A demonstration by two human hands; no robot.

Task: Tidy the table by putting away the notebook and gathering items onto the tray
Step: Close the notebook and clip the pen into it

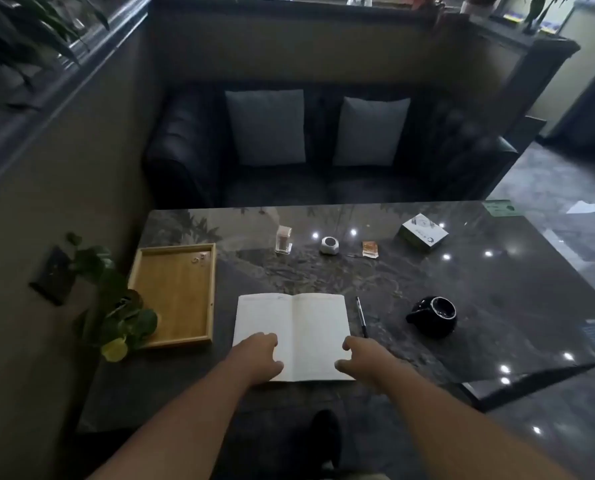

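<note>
While both bare arms reach in from the bottom of the frame, the left hand point(259, 355) lies with loosely curled fingers on the lower left page of the open notebook point(292, 336), gripping nothing. The right hand point(361, 358) sits at the lower right corner of the same notebook, fingers spread a little and bent; I cannot tell whether they pinch the page edge. The notebook lies flat and open at centre frame on the dark marble table point(462, 299). A black pen point(361, 317) rests just beside its right edge. Further right stands a black ceramic ashtray point(432, 315). Left of the notebook sits a wooden tray point(174, 296), a small metal bit in its far corner. Along the far side of the table stand a clear toothpick holder point(284, 240), a small white round gadget point(330, 244), an orange packet point(370, 249) and a white box point(423, 232). A leafy plant point(119, 306) overhangs the tray's near left corner.
</note>
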